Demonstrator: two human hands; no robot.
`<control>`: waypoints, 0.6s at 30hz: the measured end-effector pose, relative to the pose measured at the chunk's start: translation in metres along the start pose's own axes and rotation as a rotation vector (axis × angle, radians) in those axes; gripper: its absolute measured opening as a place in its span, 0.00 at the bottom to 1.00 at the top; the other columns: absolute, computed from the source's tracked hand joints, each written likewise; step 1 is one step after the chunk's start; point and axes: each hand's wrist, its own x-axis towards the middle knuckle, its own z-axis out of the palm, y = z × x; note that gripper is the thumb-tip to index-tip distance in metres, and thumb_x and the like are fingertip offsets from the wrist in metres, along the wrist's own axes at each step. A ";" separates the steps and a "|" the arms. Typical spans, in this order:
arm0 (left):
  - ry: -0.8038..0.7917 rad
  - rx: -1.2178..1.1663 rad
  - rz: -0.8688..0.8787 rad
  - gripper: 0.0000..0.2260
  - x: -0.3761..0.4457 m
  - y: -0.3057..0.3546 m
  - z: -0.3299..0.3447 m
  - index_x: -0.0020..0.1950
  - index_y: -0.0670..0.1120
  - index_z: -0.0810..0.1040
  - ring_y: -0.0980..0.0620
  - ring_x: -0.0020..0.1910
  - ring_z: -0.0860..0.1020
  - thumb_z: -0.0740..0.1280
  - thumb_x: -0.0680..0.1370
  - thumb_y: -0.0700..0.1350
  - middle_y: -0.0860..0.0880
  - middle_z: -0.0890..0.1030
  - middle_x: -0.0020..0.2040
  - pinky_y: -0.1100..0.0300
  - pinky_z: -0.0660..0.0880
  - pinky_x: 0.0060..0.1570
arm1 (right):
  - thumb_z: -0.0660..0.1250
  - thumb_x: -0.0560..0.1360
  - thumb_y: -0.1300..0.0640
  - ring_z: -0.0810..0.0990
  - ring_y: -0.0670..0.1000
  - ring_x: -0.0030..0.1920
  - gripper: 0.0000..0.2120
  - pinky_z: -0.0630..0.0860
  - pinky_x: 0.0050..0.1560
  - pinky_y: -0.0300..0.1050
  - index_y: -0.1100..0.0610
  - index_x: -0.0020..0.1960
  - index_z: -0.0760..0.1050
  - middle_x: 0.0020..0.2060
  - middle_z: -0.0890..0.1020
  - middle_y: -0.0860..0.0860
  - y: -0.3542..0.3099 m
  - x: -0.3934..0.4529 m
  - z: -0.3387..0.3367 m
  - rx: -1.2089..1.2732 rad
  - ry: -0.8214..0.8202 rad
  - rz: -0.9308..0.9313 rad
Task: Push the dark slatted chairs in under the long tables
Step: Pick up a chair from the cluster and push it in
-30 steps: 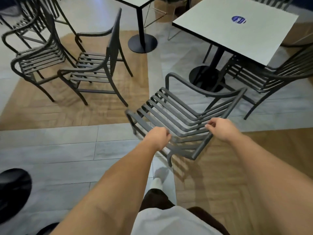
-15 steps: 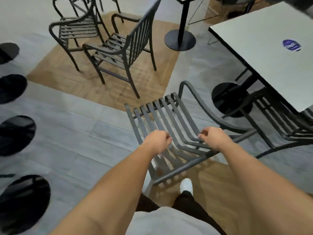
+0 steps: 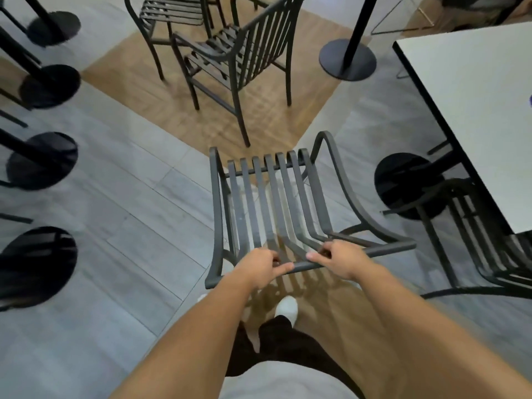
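1. A person stands behind a dark slatted chair (image 3: 270,203) and looks down over its backrest – the slats run away from the camera toward the seat's front rail.
2. The left hand (image 3: 260,269) is clenched round the top rail of the backrest, fingers curled over it, toward the rail's left end.
3. The right hand (image 3: 339,259) grasps the same rail just beside it, to the right, with the thumb pointing left along the bar.
4. The chair stands on the grey floor tiles (image 3: 129,226), its front edge near the corner of the wood-patterned floor patch (image 3: 144,90); it is not under any table.
5. A white table (image 3: 475,110) fills the right edge of the view – its near-left corner points toward the chair, well apart from it, and its round black base (image 3: 403,182) lies on the floor to the chair's right.
6. Another slatted chair (image 3: 475,240) sits partly under that table's edge.
7. Two more dark chairs stand on the wood patch ahead: the nearer one (image 3: 239,59) and a farther one (image 3: 167,12) behind it.
8. A second pedestal base (image 3: 347,59) stands at the patch's far-right side.
9. Several round black bases (image 3: 43,156) line the left edge of the floor.
10. A white shoe (image 3: 286,308) shows below the backrest, between the forearms.
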 end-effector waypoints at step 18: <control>0.090 0.360 -0.048 0.26 -0.013 -0.030 0.014 0.81 0.58 0.62 0.42 0.57 0.80 0.60 0.84 0.40 0.44 0.81 0.61 0.47 0.79 0.59 | 0.65 0.78 0.60 0.79 0.58 0.58 0.11 0.77 0.60 0.54 0.52 0.59 0.78 0.57 0.79 0.53 -0.026 0.023 0.024 -0.305 0.027 -0.005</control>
